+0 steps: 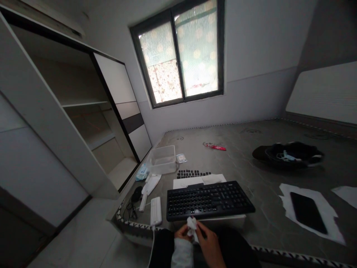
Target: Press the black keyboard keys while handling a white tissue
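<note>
Both my hands meet at 6 o'clock, just below the keyboard (208,201). Left hand (182,233) and right hand (209,243) pinch a crumpled white wipe (192,225) between fingertips. Loose keycaps (193,173) lie at 12 o'clock beyond the keyboard; I judge the cleaning partway, most rows seated.

A small crumpled white tissue (192,225), pinched between 2 hands, left hand (182,233) and right hand (209,243), held just before the near edge of a black keyboard (208,200) lying flat.
</note>
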Demonstrator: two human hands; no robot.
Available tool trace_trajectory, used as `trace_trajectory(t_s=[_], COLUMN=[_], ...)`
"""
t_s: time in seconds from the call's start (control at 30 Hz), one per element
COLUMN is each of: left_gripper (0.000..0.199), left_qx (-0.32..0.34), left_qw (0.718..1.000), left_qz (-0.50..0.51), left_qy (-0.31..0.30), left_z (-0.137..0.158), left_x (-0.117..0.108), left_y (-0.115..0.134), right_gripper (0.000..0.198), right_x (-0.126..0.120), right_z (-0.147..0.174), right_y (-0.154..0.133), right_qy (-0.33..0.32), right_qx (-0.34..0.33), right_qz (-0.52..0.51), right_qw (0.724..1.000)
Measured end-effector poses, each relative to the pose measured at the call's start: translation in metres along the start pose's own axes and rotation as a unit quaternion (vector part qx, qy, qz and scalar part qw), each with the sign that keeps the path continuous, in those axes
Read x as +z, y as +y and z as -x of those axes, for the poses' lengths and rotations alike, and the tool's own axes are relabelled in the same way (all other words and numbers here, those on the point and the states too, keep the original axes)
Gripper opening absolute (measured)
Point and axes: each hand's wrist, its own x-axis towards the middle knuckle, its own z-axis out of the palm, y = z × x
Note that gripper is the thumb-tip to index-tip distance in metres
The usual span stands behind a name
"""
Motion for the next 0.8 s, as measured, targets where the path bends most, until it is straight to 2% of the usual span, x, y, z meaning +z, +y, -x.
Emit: trace_trajectory(t_s=[0.1,0.17,0.23,0.3,0.5,0.6,0.7,0.8], left_gripper=[0.029,0.028,0.030,0.035,0.048,0.049,0.054,0.059], left_qx=[-0.006,0.002,0.033,0.073,0.137,0.118,0.051,0.005], left_qw=[1.000,1.000,0.999,0.994,0.968,0.967,0.986,0.994], left_qz=[0.018,0.012,-0.022,-0.072,-0.196,-0.196,-0.137,-0.098], left_qy=[-0.018,-0.004,0.029,0.033,-0.083,-0.112,-0.076,-0.056], left_z=[-0.001,-0.002,0.000,0.004,0.015,0.012,0.007,0.003], left_x=[-0.001,-0.001,0.000,0.002,0.007,0.002,-0.002,-0.003], left_y=[-0.001,-0.003,-0.003,0.000,0.030,0.035,0.024,0.010], right_gripper=[0.049,0.053,0.057,0.058,0.060,0.064,0.058,0.053], right_x=[-0.005,-0.008,-0.010,-0.011,-0.014,-0.014,-0.015,-0.017], right_z=[-0.003,-0.004,-0.006,-0.007,-0.009,-0.008,-0.006,-0.004], right_y=[0.003,0.005,0.007,0.006,-0.003,-0.001,0.004,0.008], right_qy=[-0.020,-0.028,-0.030,-0.037,-0.073,-0.078,-0.091,-0.077], right_qx=[-0.001,0.011,0.023,0.021,0.041,0.051,0.039,0.040], right_qz=[-0.020,-0.036,-0.059,-0.096,-0.225,-0.197,-0.123,-0.060], right_qw=[1.000,0.999,0.998,0.994,0.971,0.976,0.987,0.994])
